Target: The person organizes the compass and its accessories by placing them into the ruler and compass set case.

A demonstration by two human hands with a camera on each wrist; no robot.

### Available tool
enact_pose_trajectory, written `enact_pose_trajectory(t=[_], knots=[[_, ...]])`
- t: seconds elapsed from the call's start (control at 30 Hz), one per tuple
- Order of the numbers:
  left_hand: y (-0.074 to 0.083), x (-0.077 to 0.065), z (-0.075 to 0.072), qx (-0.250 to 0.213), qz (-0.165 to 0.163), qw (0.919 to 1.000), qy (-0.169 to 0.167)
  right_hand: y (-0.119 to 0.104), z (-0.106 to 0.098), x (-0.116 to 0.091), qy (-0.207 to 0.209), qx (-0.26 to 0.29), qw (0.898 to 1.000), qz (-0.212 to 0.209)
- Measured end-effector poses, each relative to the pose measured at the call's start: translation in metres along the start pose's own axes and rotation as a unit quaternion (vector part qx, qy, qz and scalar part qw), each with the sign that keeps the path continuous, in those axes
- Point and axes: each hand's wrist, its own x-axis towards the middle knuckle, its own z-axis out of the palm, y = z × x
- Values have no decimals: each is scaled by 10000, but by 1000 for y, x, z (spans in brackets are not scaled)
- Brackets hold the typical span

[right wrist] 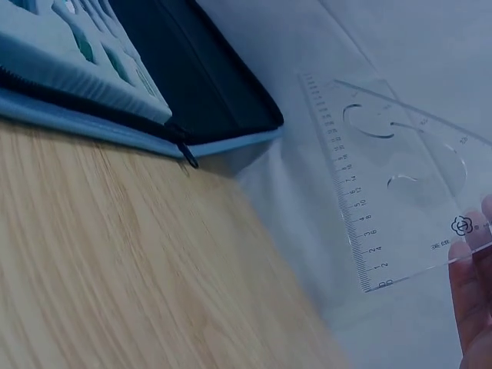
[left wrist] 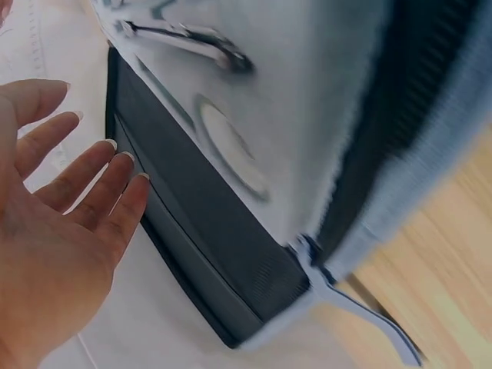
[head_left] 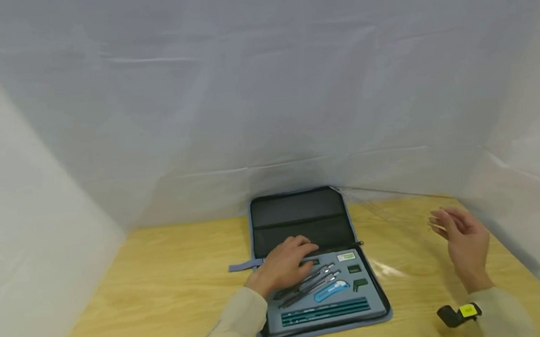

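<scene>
My right hand (head_left: 468,243) pinches a clear plastic set square (right wrist: 384,200) by one corner, raised beside the case; printed scale marks run along its edge. In the head view the set square shows only as faint thin lines. My left hand (head_left: 283,264), fingers spread and slightly bent, hovers over the upper left of an unzipped drawing case (head_left: 387,314). Nothing is between its fingers in the left wrist view. The hand hides part of the grey insert, where two compasses (head_left: 306,288), a blue utility knife (head_left: 332,290) and several dark green pencils (head_left: 324,312) lie.
The case's black lid (head_left: 301,213) leans back near the white sheet (head_left: 266,111) behind the wooden table (head_left: 179,279). A blue strap (head_left: 241,266) sticks out left. A white eraser (head_left: 345,256) and small green pieces (head_left: 359,284) sit at the insert's right.
</scene>
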Motion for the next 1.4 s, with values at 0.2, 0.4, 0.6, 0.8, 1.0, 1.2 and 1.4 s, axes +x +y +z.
enact_pose_trajectory(t=[0.2, 0.4, 0.6, 0.8, 1.0, 1.2, 1.4], knots=[[-9, -13, -5, 81, -323, 9994, 70, 8, 17, 0, -218, -111, 9997, -33], [-18, -24, -8, 12, -483, 9988, 124, 14, 30, -2, -379, -223, 9990, 65], [-25, -34, -9, -39, -521, 9982, 281, 18, 38, -4, -567, -302, 9979, -63], [-30, -43, -10, 18, -530, 9977, 432, 22, 45, -6, -750, -309, 9967, -86], [-36, -50, -11, -20, -566, 9962, 657, 27, 50, -8, -783, -446, 9959, -45], [-39, -49, -10, -115, -626, 9939, 900, 20, 52, -9, -782, -599, 9951, 14], [-44, -45, -8, -415, -1015, 9846, 1363, 3, 62, -11, -967, -1255, 9871, -235]])
